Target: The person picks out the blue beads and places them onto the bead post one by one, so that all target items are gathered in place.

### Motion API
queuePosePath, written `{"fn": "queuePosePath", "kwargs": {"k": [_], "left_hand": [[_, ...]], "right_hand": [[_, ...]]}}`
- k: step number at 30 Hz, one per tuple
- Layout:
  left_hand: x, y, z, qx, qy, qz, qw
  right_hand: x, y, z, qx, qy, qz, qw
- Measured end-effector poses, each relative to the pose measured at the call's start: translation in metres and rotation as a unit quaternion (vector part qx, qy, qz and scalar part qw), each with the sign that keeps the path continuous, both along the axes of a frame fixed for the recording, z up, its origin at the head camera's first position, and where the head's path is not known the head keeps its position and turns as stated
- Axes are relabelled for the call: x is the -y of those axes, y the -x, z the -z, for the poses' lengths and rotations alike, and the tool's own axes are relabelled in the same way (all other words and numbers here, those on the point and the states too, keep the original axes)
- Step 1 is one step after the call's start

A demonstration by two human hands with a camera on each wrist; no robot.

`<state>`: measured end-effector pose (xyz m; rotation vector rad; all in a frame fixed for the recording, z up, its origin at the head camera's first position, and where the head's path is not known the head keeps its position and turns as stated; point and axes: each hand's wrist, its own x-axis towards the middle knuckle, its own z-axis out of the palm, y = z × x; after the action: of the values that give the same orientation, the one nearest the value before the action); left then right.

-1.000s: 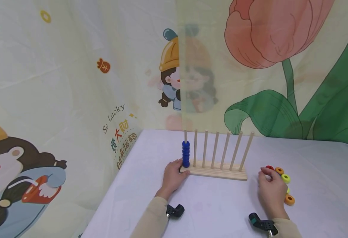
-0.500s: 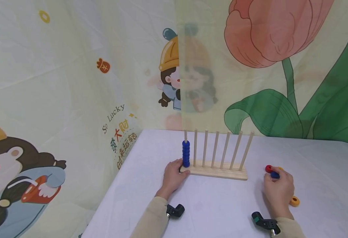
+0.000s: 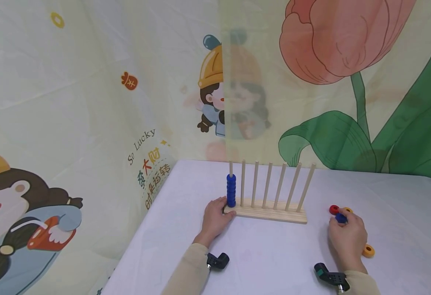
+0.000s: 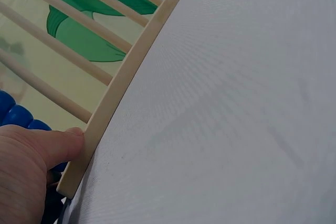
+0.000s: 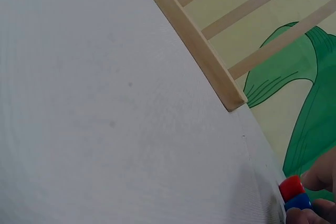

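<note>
A wooden peg stand (image 3: 270, 213) stands on the white-covered table, with several upright pegs in its base. Blue beads (image 3: 231, 190) are stacked on its leftmost peg. My left hand (image 3: 214, 218) grips the left end of the base, the thumb on its front edge in the left wrist view. Off to the right of the stand, my right hand (image 3: 349, 238) pinches a blue bead (image 3: 341, 218) between thumb and fingers, at table level. Right beside it lies a red bead (image 3: 334, 209), also visible as a red bead (image 5: 291, 187) in the right wrist view.
Behind the right fingers an orange bead (image 3: 347, 210) shows partly; another orange bead (image 3: 368, 250) lies right of the hand. Printed cloth (image 3: 156, 73) hangs behind and left of the table (image 3: 267, 258).
My right hand has shifted slightly right over the loose beads and taken the blue bead between its fingers. The yellow-green beads are now hidden. The left hand stays on the stand.
</note>
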<state>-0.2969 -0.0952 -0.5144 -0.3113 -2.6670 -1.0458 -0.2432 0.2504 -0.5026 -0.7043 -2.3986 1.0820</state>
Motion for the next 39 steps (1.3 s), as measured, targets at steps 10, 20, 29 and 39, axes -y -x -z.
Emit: {"fn": "queuePosePath", "kwargs": {"k": [10,20,29,39], "left_hand": [[-0.0007,-0.0002,-0.0022,0.002,0.003,-0.004,1.0],[-0.0008,-0.0006,-0.0028,-0.002,0.001,-0.001,1.0],[-0.0006,-0.0008,-0.0022,-0.006,0.0,0.0,1.0],[0.0,-0.003,-0.0044,-0.001,0.0,-0.001,1.0]], "right_hand": [[0.0026,-0.0005,0.0006,0.009,-0.014,-0.009,1.0],[0.0017,-0.0021,0.0029,0.015,-0.023,-0.035,0.999],[0.0035,-0.0028,0.0039,0.025,-0.03,-0.054,0.998],[0.0052,-0.0024,0.0054,0.036,-0.06,-0.062,0.996]]}}
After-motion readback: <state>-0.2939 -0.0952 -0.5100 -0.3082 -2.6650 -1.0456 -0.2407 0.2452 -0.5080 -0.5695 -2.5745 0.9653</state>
